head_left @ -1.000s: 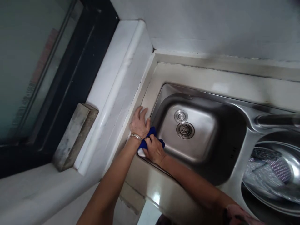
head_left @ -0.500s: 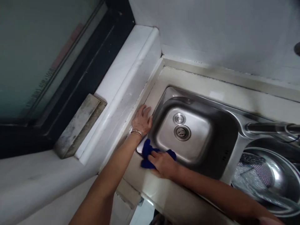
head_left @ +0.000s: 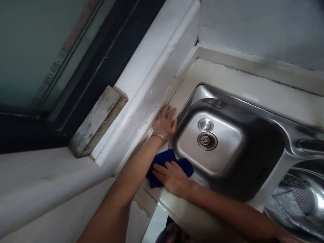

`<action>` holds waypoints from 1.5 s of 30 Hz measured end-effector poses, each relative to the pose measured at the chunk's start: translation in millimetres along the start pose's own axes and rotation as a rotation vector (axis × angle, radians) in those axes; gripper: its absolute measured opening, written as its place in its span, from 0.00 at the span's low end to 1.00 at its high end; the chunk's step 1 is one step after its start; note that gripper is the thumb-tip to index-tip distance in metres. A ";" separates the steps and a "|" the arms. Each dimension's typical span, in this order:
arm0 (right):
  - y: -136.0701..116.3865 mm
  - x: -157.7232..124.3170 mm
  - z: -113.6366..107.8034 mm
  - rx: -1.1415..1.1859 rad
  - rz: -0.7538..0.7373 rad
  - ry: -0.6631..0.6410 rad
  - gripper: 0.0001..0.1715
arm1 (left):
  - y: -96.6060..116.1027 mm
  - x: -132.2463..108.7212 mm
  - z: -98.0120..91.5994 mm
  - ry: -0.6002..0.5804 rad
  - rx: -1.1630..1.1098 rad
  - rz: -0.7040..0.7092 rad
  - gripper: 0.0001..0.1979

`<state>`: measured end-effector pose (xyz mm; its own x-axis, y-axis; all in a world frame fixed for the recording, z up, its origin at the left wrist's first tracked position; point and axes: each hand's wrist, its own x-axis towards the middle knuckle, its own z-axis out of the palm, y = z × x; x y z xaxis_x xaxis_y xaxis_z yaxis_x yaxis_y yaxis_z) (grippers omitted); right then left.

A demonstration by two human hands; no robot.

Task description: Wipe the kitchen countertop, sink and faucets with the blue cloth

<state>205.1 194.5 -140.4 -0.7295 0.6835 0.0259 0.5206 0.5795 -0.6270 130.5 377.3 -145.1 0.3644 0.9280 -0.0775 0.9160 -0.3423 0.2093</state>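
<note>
Barely visible: a dark, blurred shape [head_left: 169, 234] at the bottom edge, too unclear to name.
Cut off: the faucet [head_left: 311, 145] and a steel bowl [head_left: 293, 202] in the second basin, both at the right edge; what lies inside the bowl is hard to make out.
Hidden: the middle of the cloth [head_left: 162, 170] under the right hand [head_left: 172, 177], and the sink rim beneath the cloth.
Left hand: flat, fingers spread, pressed on the pale counter [head_left: 227, 81] at the upper left corner of the sink [head_left: 253, 162]; a thin bangle [head_left: 158, 137] sits on the wrist, and the arm comes in from the lower left.
Right hand: flat, fingers extended over the cloth, with the arm coming in from the lower right.
Grip: both hands are open; the right presses down on the cloth without any visible closed hold, and the left holds nothing.
Cloth: blue, crumpled, on the sink's near left rim, with one end at the edge of the bowl.
Sink: steel, with a strainer [head_left: 207, 141] and a round cap [head_left: 205, 124] on its floor.
Upper left: a window [head_left: 37, 50] in a dark frame [head_left: 108, 64], above a white sill [head_left: 152, 60] and a worn stone block [head_left: 97, 121].
</note>
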 end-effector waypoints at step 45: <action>-15.1 -108.4 3.4 0.039 0.585 0.073 0.28 | 3.4 10.0 -6.0 0.122 0.014 0.019 0.25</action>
<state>274.8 110.2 -136.4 -0.2931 0.9143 -0.2796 0.8095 0.0817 -0.5814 136.2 386.3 -139.3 0.3595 0.9320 0.0458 0.9117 -0.3613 0.1957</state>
